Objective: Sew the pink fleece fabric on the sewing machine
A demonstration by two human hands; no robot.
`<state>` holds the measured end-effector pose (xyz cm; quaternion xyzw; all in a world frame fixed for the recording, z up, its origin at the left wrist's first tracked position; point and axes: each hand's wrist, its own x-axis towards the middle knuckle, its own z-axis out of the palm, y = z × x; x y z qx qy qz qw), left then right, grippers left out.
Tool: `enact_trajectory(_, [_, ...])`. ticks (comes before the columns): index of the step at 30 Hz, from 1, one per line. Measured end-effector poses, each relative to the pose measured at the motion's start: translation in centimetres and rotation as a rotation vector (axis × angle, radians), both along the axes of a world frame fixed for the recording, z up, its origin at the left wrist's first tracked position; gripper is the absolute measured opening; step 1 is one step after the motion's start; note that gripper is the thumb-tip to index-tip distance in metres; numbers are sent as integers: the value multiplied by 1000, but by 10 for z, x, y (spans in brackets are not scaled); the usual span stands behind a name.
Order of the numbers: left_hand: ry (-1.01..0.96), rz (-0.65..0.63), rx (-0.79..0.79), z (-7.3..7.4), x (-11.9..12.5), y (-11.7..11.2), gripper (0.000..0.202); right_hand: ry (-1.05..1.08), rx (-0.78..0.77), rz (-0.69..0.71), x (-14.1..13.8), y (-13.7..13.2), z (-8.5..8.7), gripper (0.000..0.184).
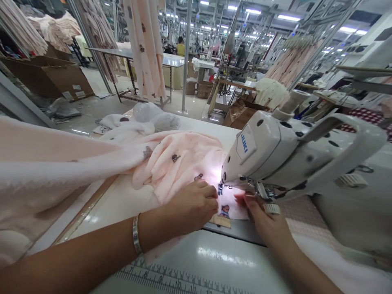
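A pale pink fabric [180, 161] printed with small bears lies across the white sewing table [220, 261] and trails off to the left. My left hand [191, 206] presses flat on it just left of the needle, a silver bangle on the wrist. My right hand [260, 214] rests on the fabric under the head of the white sewing machine [275, 151], fingertips by the presser foot [241, 185]. Both hands pin the cloth down, with the fingers bent onto it. The machine's lamp lights the cloth by the needle.
A ruler scale [165, 281] is printed along the table's near edge. White cloth pieces [143, 120] are piled at the table's far end. Pink garments [147, 45] hang beyond, by cardboard boxes [52, 77] and further workstations; a person in yellow [180, 47] sits far back.
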<state>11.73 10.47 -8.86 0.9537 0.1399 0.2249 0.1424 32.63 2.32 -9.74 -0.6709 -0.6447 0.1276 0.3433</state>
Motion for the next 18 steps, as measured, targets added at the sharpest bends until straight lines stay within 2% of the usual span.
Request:
enact_trajectory(3, [6,-2,-11,1,0,0,21,-155,-4,111,-2,-4,1,29])
enact_trajectory(6, [4,12,-7,0,1,3,22,-326,0,199,-5,-4,1,30])
enact_trajectory(12, [-29,91,-18,-1,11,16,19,-466,-40,155,6,8,-7,32])
enact_trajectory(15, [59,120,-21,8,16,25,20,-503,-42,134,11,12,-15,29])
enact_trajectory(18, [150,123,100,20,11,37,18,-536,11,105,15,14,-24,28])
